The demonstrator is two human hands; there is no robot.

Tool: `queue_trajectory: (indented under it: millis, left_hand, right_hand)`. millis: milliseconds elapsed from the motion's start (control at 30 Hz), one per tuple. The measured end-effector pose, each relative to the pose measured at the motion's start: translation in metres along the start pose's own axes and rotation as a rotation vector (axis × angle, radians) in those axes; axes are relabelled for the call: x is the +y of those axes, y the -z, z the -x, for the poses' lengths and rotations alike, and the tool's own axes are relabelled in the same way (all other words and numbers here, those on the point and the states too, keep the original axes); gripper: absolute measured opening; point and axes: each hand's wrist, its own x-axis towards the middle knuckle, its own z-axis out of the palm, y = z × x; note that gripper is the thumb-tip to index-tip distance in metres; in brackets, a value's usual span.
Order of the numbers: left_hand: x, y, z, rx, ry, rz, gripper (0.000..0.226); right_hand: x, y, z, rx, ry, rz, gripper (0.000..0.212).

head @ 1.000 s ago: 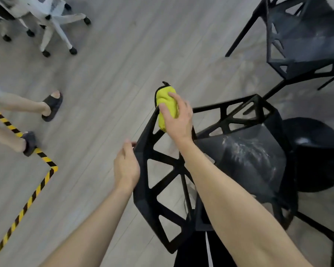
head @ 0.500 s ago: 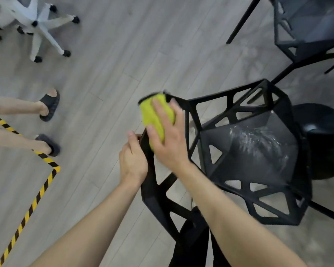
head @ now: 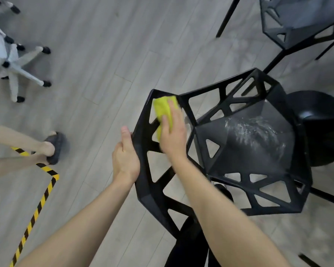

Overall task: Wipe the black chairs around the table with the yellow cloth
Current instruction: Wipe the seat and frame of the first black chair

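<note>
The right hand (head: 173,134) presses the yellow cloth (head: 163,110) flat against the inner face of the backrest of the nearest black chair (head: 239,151). Its fingers (head: 173,108) lie extended over the cloth, not curled round it, and the thumb lies along the cloth's left edge. The cloth is folded into a pad. Its upper end projects beyond the fingertips and reaches the top corner of the backrest frame; its lower end is hidden under the palm.

The left hand (head: 125,157) grips the outer edge of the same backrest, just left of the right hand. Its thumb lies along the near face of the frame. The remaining fingers wrap behind the edge and are out of sight.

The chair has an open lattice of triangular cut-outs in the backrest and side panels. Its seat lies to the right of the right-hand fingers and carries whitish smears (head: 253,130) near its far edge. Both forearms enter from the bottom edge of the view.

A second black chair (head: 301,20) stands well beyond the fingertips, at the upper right. A round black base (head: 320,130) sits on the floor just behind the nearest chair.

Left of the left hand, a strip of yellow-and-black tape (head: 37,205) runs across the grey plank floor (head: 104,54). Another person's feet in dark slippers (head: 53,148) stand beside the tape. A white wheeled chair base (head: 14,62) stands at the upper left, well apart from both hands.
</note>
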Motion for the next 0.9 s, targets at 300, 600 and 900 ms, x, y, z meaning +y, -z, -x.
queue_trajectory:
  millis: [300,600,900]
  left_hand:
    - [0.000,0.003,-0.001,0.016,-0.066,-0.072,0.070]
    - [0.011,0.001,0.011,-0.014,-0.071,-0.144,0.044]
    - [0.002,-0.002,0.008,0.083,-0.384,-0.317,0.052]
  right_hand:
    - [-0.008,0.012,0.027,-0.114,-0.009,-0.022,0.048]
    - [-0.027,0.029,-0.059,-0.138,0.135,0.053,0.058]
    - [0.088,0.085,-0.053,-0.133,-0.212,0.201,0.057]
